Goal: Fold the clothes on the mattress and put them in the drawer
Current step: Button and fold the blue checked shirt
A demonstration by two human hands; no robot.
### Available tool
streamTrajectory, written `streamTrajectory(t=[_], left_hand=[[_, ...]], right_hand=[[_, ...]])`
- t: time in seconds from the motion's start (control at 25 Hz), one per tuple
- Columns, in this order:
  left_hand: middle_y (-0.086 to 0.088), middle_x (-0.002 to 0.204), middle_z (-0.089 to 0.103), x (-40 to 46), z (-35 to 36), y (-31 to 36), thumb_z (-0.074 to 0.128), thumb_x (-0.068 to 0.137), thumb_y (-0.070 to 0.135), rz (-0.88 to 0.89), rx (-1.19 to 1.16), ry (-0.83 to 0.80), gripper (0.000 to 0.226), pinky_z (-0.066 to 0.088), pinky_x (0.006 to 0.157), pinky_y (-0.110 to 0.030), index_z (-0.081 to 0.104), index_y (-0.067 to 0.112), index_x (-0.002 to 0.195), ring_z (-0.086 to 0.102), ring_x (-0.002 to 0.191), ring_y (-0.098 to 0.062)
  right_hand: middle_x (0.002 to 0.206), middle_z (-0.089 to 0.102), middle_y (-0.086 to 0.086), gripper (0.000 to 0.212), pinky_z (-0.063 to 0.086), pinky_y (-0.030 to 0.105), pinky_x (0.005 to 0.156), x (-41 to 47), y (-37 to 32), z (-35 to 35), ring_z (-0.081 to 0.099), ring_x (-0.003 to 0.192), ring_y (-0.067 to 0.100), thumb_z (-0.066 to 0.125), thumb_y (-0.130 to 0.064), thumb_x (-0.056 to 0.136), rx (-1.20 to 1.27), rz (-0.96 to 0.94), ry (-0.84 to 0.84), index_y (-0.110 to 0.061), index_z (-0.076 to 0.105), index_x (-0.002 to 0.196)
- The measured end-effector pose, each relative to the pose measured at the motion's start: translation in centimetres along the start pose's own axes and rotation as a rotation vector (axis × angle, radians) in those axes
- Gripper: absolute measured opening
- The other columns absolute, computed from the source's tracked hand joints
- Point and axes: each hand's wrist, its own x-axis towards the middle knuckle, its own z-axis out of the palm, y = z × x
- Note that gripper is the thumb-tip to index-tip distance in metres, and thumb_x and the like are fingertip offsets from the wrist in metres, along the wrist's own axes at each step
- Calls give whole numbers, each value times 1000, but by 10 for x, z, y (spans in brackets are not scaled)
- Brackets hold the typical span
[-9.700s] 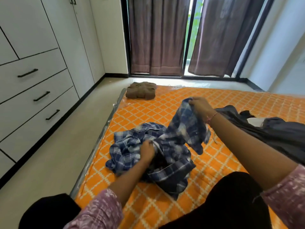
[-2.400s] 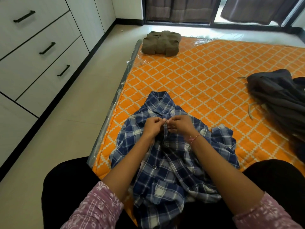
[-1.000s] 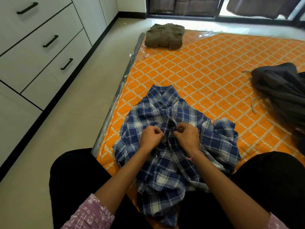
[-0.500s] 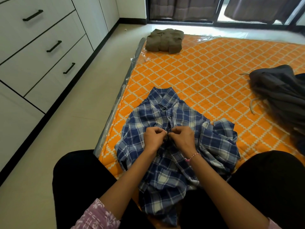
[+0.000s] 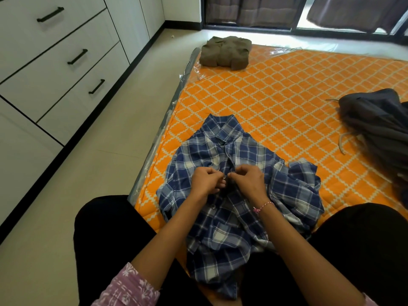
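Both bare forearms reach forward from the near edge and converge toward the middle, pink patterned sleeves pushed up near the elbows. The left hand has its fingers curled inward, thumb and fingertips pinching cloth at the centre. The right hand sits just beside it, almost touching, knuckles up, its fingers likewise curled and pinching. A pink and white thread band circles the right wrist. Black-clad knees are spread to the left and right of the arms.
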Motion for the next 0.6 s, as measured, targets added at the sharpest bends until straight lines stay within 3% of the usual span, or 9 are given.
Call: streamTrajectory(t=[0.12, 0.28, 0.44, 0.6], left_hand=[[1, 60, 65, -3, -5, 3, 57, 89, 8, -118, -151, -71, 15, 49, 53, -18, 62, 9, 75, 61, 51, -4], [5, 53, 65, -2, -4, 1, 57, 90, 9, -159, -226, -95, 15, 51, 52, -17, 63, 10, 76, 60, 47, -2], [-1, 68, 65, -2, 1, -4, 58, 90, 9, -78, -183, -50, 14, 50, 57, -19, 62, 10, 76, 61, 59, -6], [-3, 68, 63, -1, 6, -10, 58, 89, 4, 30, -128, 17, 20, 48, 55, -16, 60, 11, 70, 59, 60, -7]], right_hand=[[58, 54, -3, 26, 41, 19, 55, -4, 2, 1, 48, 57, 8, 70, -8, 80, 11, -34, -77, -17, 57, 59], [63, 60, 2, 10, 45, 26, 58, -3, 8, 8, 53, 61, 12, 70, -8, 78, 34, -35, -72, -10, 66, 70], [68, 65, 9, 9, 50, 33, 63, -1, 13, 7, 58, 64, 17, 69, -7, 78, 110, -2, -56, -10, 67, 69], [72, 68, 8, 12, 52, 35, 66, -2, 14, 10, 62, 69, 21, 67, -7, 79, 140, 42, -69, -14, 68, 70]])
